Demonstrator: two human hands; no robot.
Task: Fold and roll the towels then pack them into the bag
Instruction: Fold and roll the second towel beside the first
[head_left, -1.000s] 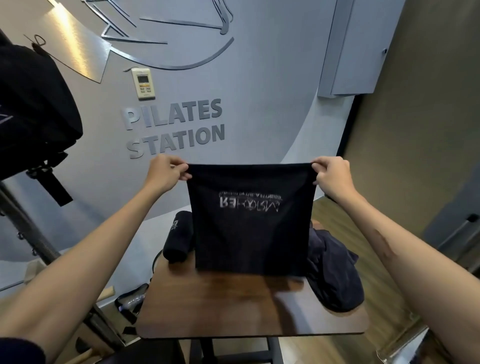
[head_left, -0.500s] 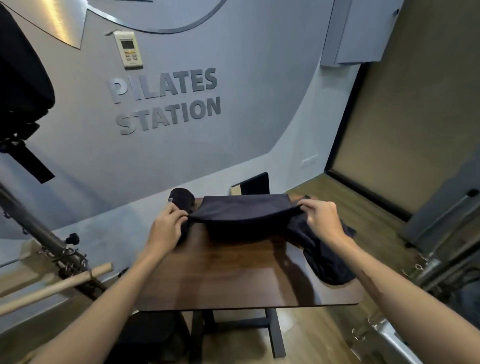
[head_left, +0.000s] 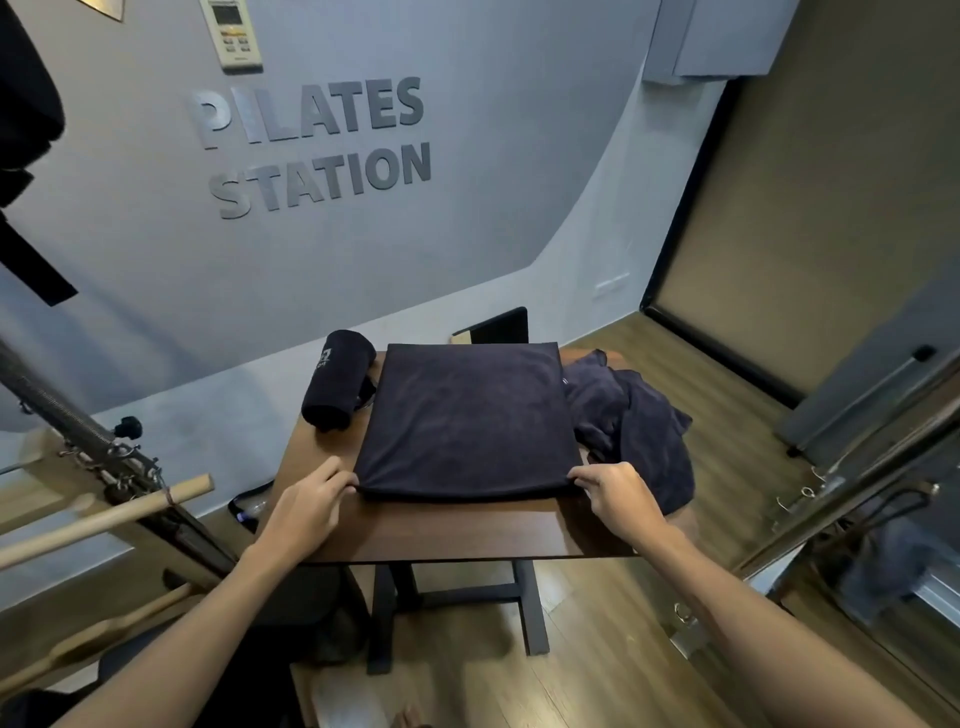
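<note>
Facing grey wall (head_left: 156, 270) (lettered): wooden table (head_left: 447, 530).

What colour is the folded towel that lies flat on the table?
The folded towel is dark navy, almost black, and plain on the side showing. The head view shows it.

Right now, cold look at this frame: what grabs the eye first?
The dark folded towel lying flat mid-table, with the left hand and right hand each pinching a near corner. Next, the rolled towel at the table's far left and a crumpled towel heap spilling over the right edge. Behind, big PILATES STATION lettering on the grey wall.
</note>
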